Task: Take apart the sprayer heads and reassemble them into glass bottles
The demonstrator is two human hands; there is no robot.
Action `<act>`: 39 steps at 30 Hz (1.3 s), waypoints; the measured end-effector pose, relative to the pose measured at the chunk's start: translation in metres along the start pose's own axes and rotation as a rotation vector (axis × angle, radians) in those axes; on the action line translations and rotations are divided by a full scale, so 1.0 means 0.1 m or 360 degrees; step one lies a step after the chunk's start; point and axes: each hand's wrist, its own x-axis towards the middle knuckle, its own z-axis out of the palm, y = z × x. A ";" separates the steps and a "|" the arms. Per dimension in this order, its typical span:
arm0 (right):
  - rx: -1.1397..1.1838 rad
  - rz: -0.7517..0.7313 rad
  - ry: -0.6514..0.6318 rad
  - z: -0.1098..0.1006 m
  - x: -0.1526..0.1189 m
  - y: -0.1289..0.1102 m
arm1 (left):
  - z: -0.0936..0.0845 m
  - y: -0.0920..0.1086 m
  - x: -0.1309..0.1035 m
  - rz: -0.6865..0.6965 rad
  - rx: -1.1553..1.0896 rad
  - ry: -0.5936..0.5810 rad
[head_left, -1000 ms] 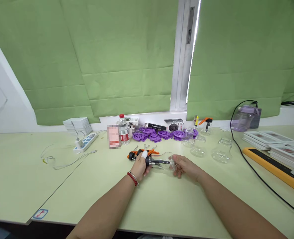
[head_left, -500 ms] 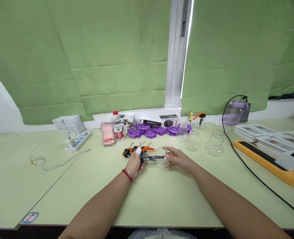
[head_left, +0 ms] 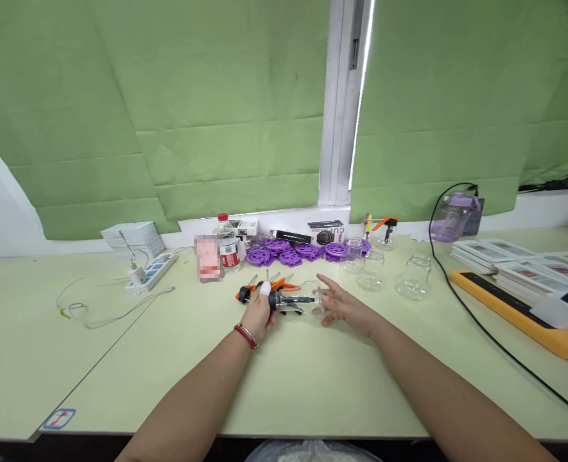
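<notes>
My left hand point(head_left: 258, 312) is closed around the black lid point(head_left: 274, 300) of a clear glass jar point(head_left: 307, 299) lying sideways above the table. A dark shaft and black paddle-like pieces show in and around the jar. At the jar's base end is my right hand point(head_left: 344, 309), its fingers spread; whether they touch the glass I cannot tell. Behind my left hand lie orange handles point(head_left: 284, 285) with metal rods and a black cap point(head_left: 244, 294), partly hidden. Three empty glass jars stand to the right, including a wide one point(head_left: 413, 278).
Purple wheel-shaped parts point(head_left: 291, 255) line the back beside a water bottle point(head_left: 230, 250). A power strip point(head_left: 153, 273) with cables lies left. On the right are a yellow-orange bar point(head_left: 509, 314), stacked cards point(head_left: 524, 269), a black cable point(head_left: 479, 324) and a jar with an orange handle point(head_left: 387, 234).
My right hand's fingers have opened and spread away from the jar's base. My left hand has shifted slightly left with the jar and lid.
</notes>
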 end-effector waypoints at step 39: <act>0.0004 0.0153 0.0122 0.12 0.11 0.12 | 0.04 0.04 -0.06 0.0072 0.0085 0.0007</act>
